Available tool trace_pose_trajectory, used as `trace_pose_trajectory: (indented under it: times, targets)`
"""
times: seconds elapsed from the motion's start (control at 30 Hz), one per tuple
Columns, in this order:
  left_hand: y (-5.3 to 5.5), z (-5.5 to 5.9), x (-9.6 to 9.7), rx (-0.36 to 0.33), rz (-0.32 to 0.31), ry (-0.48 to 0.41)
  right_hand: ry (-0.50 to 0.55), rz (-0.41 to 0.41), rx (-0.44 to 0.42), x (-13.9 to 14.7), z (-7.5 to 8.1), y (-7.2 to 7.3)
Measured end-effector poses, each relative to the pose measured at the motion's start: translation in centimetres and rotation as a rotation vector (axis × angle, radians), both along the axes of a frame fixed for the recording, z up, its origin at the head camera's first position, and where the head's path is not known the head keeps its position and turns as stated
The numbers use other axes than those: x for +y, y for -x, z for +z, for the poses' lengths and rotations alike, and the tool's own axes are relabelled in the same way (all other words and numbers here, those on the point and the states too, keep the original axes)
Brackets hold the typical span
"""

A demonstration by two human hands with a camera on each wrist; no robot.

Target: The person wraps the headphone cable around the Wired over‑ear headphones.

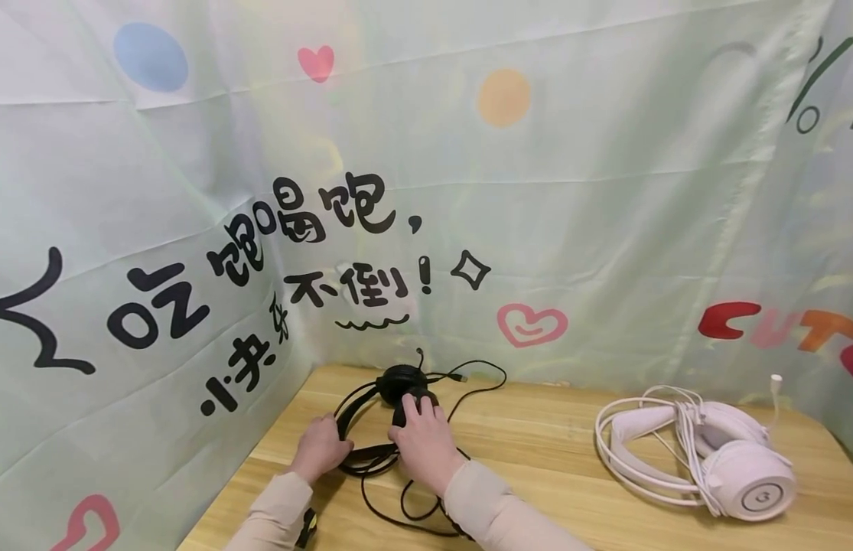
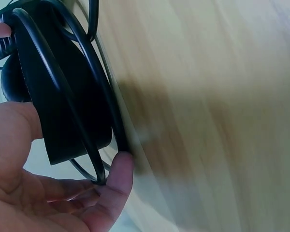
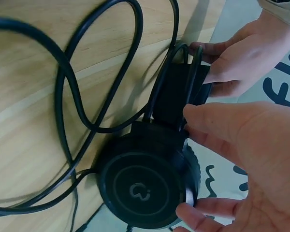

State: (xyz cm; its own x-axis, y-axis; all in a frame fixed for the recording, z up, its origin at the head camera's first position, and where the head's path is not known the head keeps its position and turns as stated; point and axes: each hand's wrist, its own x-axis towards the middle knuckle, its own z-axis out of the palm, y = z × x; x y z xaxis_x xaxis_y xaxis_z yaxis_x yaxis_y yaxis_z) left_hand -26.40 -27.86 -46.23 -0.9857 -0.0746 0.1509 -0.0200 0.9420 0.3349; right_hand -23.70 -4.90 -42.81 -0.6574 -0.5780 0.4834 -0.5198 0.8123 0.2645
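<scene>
A black over-ear headset (image 1: 402,381) lies on the wooden table near the back left corner, its headband toward the left. My left hand (image 1: 321,445) grips the headband; in the left wrist view the thumb is inside the padded band (image 2: 70,106) and the fingers curl round the thin outer hoops. With my right hand (image 1: 428,444) I hold the nearer ear cup (image 3: 140,188), thumb and fingers at its edge in the right wrist view. The black cable (image 3: 94,128) runs in loose loops from the headset across the tabletop.
On the right of the table (image 1: 536,459) lies a white headset (image 1: 750,490) with its cable wound round it. A printed cloth (image 1: 571,229) hangs behind and at the left. Beside the left sleeve is a small black and yellow item (image 1: 307,528).
</scene>
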Motion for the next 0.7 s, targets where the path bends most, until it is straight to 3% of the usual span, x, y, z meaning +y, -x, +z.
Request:
trace_pose_trajectory:
  times: [0.27, 0.53, 0.7]
  targets:
    - [0.6, -0.2, 2.5, 0.023, -0.045, -0.013, -0.023, -0.061, -0.06, 2.0, 0.1, -0.8]
    - [1.9, -0.3, 5.3, -0.001, -0.101, -0.034, -0.017, -0.114, -0.095, 4.6, 0.7, -1.9]
    - [2.1, -0.1, 7.2, -0.025, -0.119, -0.064, -0.023, -0.143, -0.127, 6.0, 0.6, -2.3]
